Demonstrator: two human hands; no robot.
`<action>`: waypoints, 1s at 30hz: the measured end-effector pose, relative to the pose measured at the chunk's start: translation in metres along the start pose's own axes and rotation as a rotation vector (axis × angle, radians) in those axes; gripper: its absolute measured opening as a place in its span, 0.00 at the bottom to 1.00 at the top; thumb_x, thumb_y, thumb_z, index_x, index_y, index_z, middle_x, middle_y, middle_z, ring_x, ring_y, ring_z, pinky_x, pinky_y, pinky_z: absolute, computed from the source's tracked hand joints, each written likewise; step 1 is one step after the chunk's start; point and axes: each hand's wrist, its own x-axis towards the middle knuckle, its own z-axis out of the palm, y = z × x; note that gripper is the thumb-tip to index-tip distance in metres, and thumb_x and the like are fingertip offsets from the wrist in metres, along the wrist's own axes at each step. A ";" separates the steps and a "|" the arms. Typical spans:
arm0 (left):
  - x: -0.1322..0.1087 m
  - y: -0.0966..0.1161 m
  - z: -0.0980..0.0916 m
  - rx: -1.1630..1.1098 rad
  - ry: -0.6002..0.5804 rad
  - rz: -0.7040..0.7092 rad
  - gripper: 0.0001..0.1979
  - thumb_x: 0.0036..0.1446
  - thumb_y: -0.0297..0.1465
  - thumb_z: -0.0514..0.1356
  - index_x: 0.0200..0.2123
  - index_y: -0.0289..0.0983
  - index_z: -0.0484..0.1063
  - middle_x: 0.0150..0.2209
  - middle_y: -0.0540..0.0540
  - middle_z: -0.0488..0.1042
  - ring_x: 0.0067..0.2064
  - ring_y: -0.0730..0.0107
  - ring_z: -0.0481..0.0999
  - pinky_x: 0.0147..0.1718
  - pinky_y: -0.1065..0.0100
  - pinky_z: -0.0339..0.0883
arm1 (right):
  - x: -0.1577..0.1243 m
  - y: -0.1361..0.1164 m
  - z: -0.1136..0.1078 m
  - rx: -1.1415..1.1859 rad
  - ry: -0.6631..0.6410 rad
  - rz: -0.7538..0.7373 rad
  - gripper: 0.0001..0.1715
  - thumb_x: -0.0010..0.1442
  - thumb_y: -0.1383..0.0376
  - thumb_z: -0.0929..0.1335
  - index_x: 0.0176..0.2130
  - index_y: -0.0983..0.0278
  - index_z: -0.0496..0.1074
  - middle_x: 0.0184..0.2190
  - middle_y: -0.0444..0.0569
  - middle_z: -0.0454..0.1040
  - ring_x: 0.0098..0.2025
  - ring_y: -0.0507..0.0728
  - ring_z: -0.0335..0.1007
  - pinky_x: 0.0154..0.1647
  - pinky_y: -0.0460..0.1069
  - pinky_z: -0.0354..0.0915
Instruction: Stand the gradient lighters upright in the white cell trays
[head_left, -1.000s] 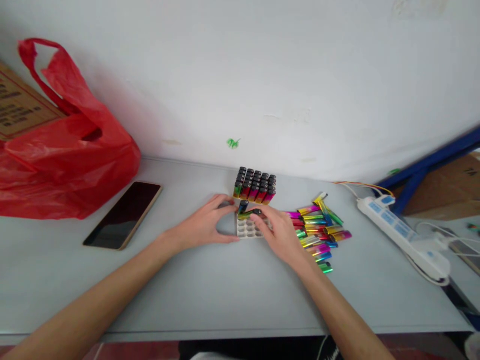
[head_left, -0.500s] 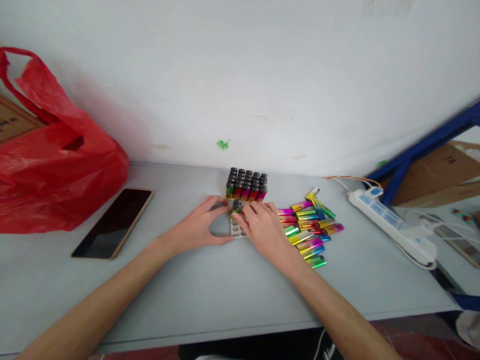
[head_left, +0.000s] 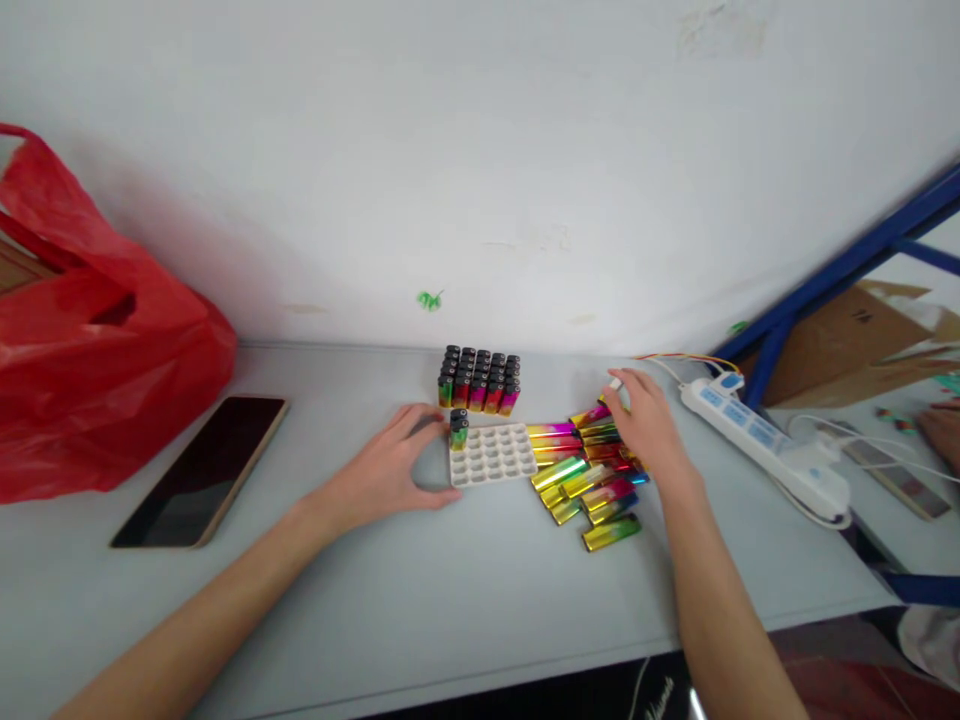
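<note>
A white tray (head_left: pixel 501 460) with rows of empty sockets lies on the grey table. One lighter (head_left: pixel 458 430) stands upright in its far left corner. My left hand (head_left: pixel 390 468) rests against the tray's left edge, fingers curved around it. My right hand (head_left: pixel 643 422) is over the far end of a pile of shiny multicoloured lighters (head_left: pixel 586 475) to the right of the tray, fingers bent down onto them. Whether it grips one is hidden. A full block of upright lighters (head_left: pixel 480 380) stands behind the tray.
A red plastic bag (head_left: pixel 90 340) sits at the far left, with a dark phone (head_left: pixel 202 470) beside it. A white power strip (head_left: pixel 765 445) with cables lies at the right. Another person's hand (head_left: pixel 941 430) shows at the right edge. A white wall rises behind.
My right hand left the tray and moved right to the pile of loose lighters. One lighter now stands in the tray's corner. My left hand stayed at the tray's edge.
</note>
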 end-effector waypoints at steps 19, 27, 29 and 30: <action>0.001 0.001 0.000 -0.033 0.001 -0.013 0.33 0.58 0.54 0.74 0.58 0.41 0.78 0.62 0.36 0.75 0.66 0.40 0.74 0.69 0.43 0.71 | 0.009 0.008 0.023 0.059 -0.080 0.152 0.24 0.64 0.66 0.72 0.59 0.66 0.76 0.44 0.58 0.82 0.47 0.66 0.81 0.60 0.63 0.74; 0.001 0.001 -0.001 -0.025 -0.023 -0.014 0.34 0.59 0.54 0.73 0.59 0.39 0.77 0.64 0.35 0.74 0.67 0.40 0.74 0.70 0.44 0.71 | 0.006 -0.028 0.011 0.446 -0.062 0.046 0.23 0.63 0.57 0.74 0.55 0.63 0.82 0.46 0.55 0.81 0.44 0.62 0.80 0.56 0.62 0.77; 0.001 0.001 -0.002 -0.025 -0.028 -0.015 0.34 0.58 0.53 0.74 0.59 0.40 0.77 0.64 0.35 0.74 0.67 0.39 0.74 0.69 0.44 0.71 | 0.003 -0.044 0.006 0.624 -0.009 0.130 0.25 0.61 0.51 0.76 0.51 0.63 0.84 0.45 0.54 0.80 0.43 0.61 0.78 0.52 0.59 0.78; 0.001 0.001 -0.002 -0.028 -0.029 -0.015 0.33 0.58 0.52 0.75 0.60 0.40 0.77 0.65 0.35 0.74 0.67 0.39 0.73 0.69 0.43 0.71 | 0.002 -0.054 0.003 0.723 0.002 0.189 0.26 0.61 0.49 0.77 0.51 0.63 0.84 0.44 0.53 0.80 0.44 0.60 0.78 0.51 0.58 0.77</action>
